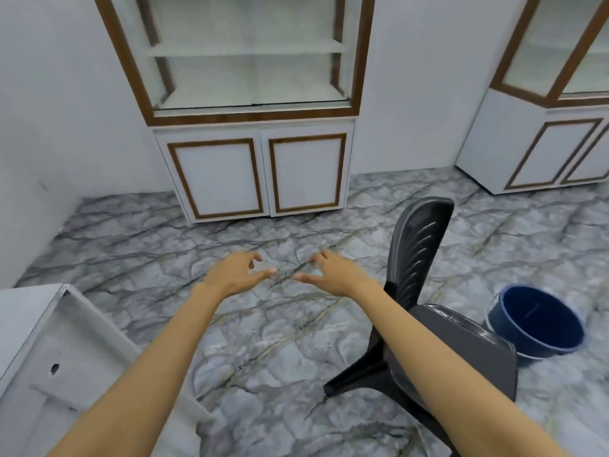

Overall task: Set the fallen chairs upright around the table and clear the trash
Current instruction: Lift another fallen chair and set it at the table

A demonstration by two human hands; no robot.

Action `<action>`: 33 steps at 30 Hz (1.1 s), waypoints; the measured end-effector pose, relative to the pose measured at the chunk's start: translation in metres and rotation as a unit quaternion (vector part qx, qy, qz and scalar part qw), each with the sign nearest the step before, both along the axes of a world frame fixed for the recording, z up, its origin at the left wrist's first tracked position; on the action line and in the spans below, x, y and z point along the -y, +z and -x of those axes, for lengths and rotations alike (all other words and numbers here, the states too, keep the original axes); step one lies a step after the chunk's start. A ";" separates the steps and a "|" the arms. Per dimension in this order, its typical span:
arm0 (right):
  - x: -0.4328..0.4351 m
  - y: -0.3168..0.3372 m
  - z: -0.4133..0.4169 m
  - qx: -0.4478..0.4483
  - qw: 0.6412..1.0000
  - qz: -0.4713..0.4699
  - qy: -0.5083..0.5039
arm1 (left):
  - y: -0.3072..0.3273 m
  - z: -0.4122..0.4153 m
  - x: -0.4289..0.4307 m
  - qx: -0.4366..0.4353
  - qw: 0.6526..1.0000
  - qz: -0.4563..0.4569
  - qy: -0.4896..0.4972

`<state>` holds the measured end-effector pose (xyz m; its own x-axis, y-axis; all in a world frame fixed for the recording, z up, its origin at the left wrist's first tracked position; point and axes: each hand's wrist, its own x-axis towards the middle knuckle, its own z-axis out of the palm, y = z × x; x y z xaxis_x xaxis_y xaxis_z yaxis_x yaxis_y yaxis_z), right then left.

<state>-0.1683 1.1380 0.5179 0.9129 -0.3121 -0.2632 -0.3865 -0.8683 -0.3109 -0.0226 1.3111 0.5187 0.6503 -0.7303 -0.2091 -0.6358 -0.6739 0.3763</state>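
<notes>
Reaching forward, the left hand (235,273) and right hand (333,275) hover spread and empty over the floor (158,245), holding nothing. At 4 o'clock beneath the right forearm stands the black chair (425,245), seemingly upright already; it looks like light, stiff, slick moulded plastic, best gripped at the backrest's top edge. Beyond it at 3 o'clock sits a blue bucket (537,324).

Marbled grey floor (138,245), white glass-fronted cabinets (253,133)

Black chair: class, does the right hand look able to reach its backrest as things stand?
Probably yes. The right hand is empty, fingers spread, and the black chair stands just to its right with nothing between them.
</notes>
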 end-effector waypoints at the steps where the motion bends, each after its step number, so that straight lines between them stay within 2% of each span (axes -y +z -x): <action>1: 0.008 -0.003 -0.014 -0.009 1.000 0.005 0.002 | -0.002 -0.013 0.009 0.002 1.000 -0.006 -0.002; 8: 0.074 -0.016 -0.100 -0.008 0.999 0.009 -0.053 | -0.020 -0.104 0.098 0.022 0.998 -0.011 -0.064; 13: 0.136 -0.023 -0.162 0.005 0.987 0.016 -0.160 | -0.016 -0.184 0.185 0.073 0.984 0.010 -0.161; 17: 0.186 -0.021 -0.190 -0.010 0.968 0.013 -0.251 | -0.012 -0.224 0.257 0.133 0.959 0.033 -0.250; 25: 0.294 -0.018 -0.192 -0.009 0.923 0.029 -0.383 | -0.023 -0.242 0.419 0.112 0.920 0.050 -0.373; 33: 0.447 -0.011 -0.186 -0.007 0.882 0.032 -0.470 | -0.007 -0.248 0.614 0.113 0.889 0.059 -0.439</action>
